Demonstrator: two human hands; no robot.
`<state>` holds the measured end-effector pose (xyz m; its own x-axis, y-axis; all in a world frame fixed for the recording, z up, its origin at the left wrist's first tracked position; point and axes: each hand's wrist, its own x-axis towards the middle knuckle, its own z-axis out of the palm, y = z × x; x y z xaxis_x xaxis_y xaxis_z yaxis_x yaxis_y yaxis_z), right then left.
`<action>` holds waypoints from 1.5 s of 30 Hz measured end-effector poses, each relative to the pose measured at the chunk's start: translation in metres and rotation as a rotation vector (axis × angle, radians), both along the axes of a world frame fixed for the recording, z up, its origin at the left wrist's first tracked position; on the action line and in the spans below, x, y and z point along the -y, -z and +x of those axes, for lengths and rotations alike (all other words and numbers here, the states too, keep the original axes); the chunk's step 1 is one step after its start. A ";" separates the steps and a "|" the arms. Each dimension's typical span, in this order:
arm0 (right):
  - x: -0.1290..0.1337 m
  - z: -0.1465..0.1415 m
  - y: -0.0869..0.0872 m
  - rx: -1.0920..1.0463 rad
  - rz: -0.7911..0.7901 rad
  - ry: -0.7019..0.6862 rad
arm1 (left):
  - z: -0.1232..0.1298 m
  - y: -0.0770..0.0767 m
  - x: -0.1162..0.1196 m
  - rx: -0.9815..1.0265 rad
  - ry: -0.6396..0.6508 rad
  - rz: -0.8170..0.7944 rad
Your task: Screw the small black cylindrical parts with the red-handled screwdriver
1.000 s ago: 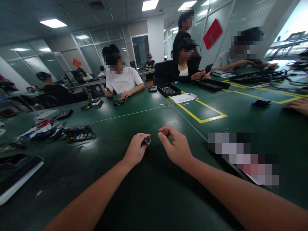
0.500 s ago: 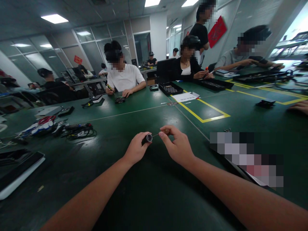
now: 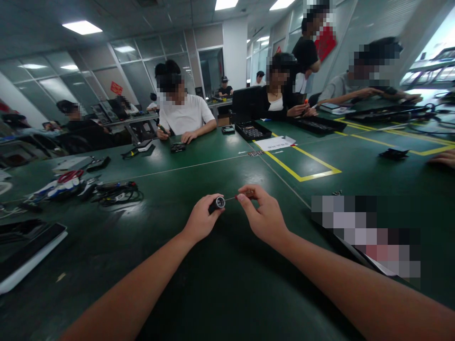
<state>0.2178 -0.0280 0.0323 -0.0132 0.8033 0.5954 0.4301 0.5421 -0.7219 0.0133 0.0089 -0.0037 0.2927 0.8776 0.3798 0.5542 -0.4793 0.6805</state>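
My left hand (image 3: 201, 219) is closed around a small black cylinder (image 3: 220, 202) with a pale ring and a lens-like round end turned toward me. In my right hand (image 3: 263, 211) is a thin screwdriver (image 3: 250, 193) with a see-through reddish-brown handle, pinched between thumb and fingers. Its metal shaft points left and reaches the side of the cylinder; whether the tip touches it I cannot make out. Both hands are held above the green table (image 3: 227, 289), and my fingers cover most of the cylinder's body.
Bundled cables (image 3: 117, 192) and a black-and-white flat device (image 3: 31, 253) lie to the left. Small screws (image 3: 337, 192) sit at right beside a blurred-out flat item. Yellow tape (image 3: 302, 179) marks the table ahead, near black trays (image 3: 253, 130). Co-workers sit across the table.
My right fingers have shifted slightly on the screwdriver, so more of its reddish handle shows. My left hand and the cylinder have barely moved. A standing person in the background has moved right.
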 end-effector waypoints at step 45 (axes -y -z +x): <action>0.002 0.000 0.000 -0.059 -0.143 0.028 | -0.002 -0.001 0.001 -0.044 -0.015 0.006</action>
